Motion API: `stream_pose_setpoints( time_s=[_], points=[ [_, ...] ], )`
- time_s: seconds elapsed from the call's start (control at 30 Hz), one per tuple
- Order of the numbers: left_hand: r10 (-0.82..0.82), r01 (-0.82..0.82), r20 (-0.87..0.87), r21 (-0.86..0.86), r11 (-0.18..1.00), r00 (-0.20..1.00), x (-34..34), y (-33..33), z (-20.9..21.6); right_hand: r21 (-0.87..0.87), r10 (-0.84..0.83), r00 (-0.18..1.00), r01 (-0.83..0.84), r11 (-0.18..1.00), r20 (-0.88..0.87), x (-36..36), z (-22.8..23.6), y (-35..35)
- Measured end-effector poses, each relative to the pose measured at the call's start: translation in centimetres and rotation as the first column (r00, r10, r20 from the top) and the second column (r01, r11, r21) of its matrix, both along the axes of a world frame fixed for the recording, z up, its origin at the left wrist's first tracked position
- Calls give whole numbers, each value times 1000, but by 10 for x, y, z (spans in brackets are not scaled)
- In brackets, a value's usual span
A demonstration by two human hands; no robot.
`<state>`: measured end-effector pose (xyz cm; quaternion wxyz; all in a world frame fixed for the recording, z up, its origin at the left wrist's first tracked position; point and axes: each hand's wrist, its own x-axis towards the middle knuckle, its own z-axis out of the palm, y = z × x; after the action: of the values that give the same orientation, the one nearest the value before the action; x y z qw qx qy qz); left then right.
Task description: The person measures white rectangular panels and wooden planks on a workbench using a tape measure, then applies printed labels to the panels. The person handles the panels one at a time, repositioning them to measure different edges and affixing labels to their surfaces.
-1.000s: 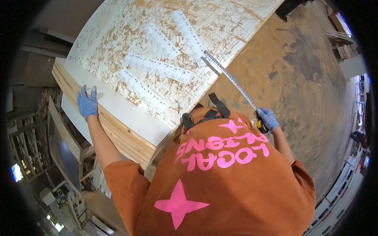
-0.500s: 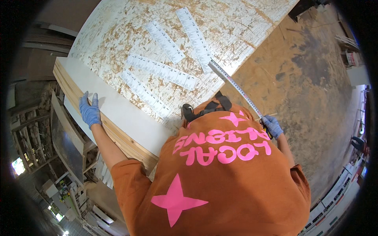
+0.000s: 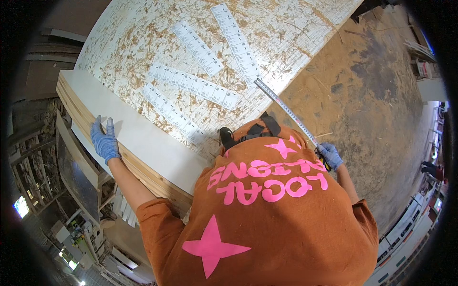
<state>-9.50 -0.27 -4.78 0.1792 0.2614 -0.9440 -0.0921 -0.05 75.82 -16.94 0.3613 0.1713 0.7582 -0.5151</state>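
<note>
Tape measure [image 3: 289, 112] runs from the right hand [image 3: 330, 155], fingers curled around its case, to a bare tip over the scuffed white surface [image 3: 291, 47], just beside a printed label strip [image 3: 234, 45]. The left hand [image 3: 105, 141] is spread against the wood-edged, white-faced boards [image 3: 152, 136]. Good handling likely means gripping the case firmly, keeping the blade from buckling, and steadying the boards with light, even pressure.

tape measure [image 3: 288, 110]: metal blade | label strips [image 3: 193, 86]: paper | boards [image 3: 78, 106]: wood | tabletop [image 3: 281, 43]: rough | shirt [image 3: 286, 229]: matt cloth
</note>
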Motion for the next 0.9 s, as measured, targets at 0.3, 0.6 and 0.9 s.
stream_pose_setpoints(
  time_s=[0.3, 0.6, 0.9],
  points=[
    [30, -30, -3, 32, 999, 1000, -1, 4, 2, 7, -40, 997, 39, 999, 59, 5, -6, 1],
    [19, -19, 12, 2, 1000, 1000, 0, 5, 4, -28, -27, 999, 28, 999, 27, 7, -8, 0],
    [5, -5, -4, 19, 1000, 1000, -1, -2, 0, -35, -41, 998, 43, 998, 44, 9, -10, -3]
  ],
)
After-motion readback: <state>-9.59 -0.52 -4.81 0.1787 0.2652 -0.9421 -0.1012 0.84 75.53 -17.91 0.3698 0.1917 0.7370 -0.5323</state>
